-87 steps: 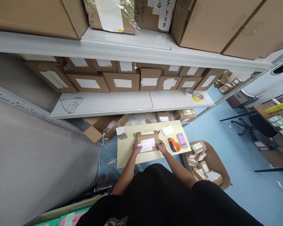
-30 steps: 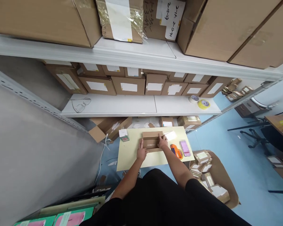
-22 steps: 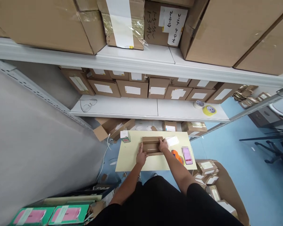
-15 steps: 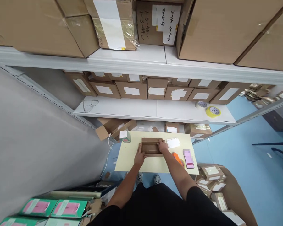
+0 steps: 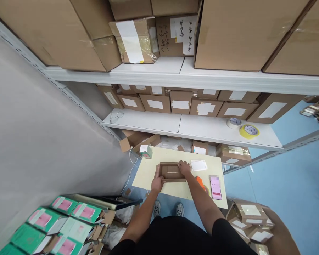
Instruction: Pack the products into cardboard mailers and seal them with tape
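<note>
An open brown cardboard box lies on the small cream table, and its inside faces up. My left hand grips the left end of the box, with fingers along its wall. At the far right corner, my right hand holds the rim, fingers bent over the edge. Right of that hand lie white paper slips. An orange tape dispenser rests near my right forearm, beside a phone with a pink screen. A small white and green box stands at the table's far left corner.
Shelves with labelled cartons rise behind the table. A yellow tape roll and a white tape roll sit on the middle shelf. Green boxes are stacked at lower left. A large carton holding packed parcels stands at right.
The box's walls now stand more upright around its open inside, with both hands still on it. The camera view has shifted slightly.
</note>
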Demonstrator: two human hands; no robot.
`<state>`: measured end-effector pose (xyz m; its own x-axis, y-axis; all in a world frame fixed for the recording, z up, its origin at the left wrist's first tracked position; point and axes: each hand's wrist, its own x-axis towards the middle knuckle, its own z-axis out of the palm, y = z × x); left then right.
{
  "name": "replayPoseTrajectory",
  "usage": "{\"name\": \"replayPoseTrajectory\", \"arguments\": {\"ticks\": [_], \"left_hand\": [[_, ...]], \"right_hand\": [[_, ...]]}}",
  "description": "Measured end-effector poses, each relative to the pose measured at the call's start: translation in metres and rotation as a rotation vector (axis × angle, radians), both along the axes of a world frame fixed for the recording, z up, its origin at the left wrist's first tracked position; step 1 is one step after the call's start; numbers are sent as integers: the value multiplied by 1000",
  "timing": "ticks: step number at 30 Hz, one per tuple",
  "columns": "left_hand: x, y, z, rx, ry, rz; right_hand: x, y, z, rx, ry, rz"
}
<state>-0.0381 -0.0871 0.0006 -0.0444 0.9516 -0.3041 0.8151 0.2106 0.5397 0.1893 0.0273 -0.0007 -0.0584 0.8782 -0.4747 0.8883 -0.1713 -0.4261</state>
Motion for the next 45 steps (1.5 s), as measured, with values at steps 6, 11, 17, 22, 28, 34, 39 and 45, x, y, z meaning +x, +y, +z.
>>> {"name": "replayPoseTrajectory", "arguments": {"ticks": [6,11,17,22,28,34,39,45], "left_hand": [[4,-41,0,5,86,57],[-11,-56,3,13,132,58],[-43,-94,0,147,84,100],[-74,-142,4,246,-52,145],[-117,-205,7,439,-179,250],[-165,-256,25,485,-235,418],[-199,-302,56,568,-237,506],[-210,-354,79,615,-190,712]], "right_hand": [[9,-45,-4,230,76,-32],[8,-74,-16,476,193,-58],[-34,-76,-2,673,407,31],[-95,-90,43,653,469,221],[-172,-130,73,587,497,407],[-240,-174,77,584,608,544],[-289,-207,95,580,662,640],[-348,-234,126,552,734,856]]}}
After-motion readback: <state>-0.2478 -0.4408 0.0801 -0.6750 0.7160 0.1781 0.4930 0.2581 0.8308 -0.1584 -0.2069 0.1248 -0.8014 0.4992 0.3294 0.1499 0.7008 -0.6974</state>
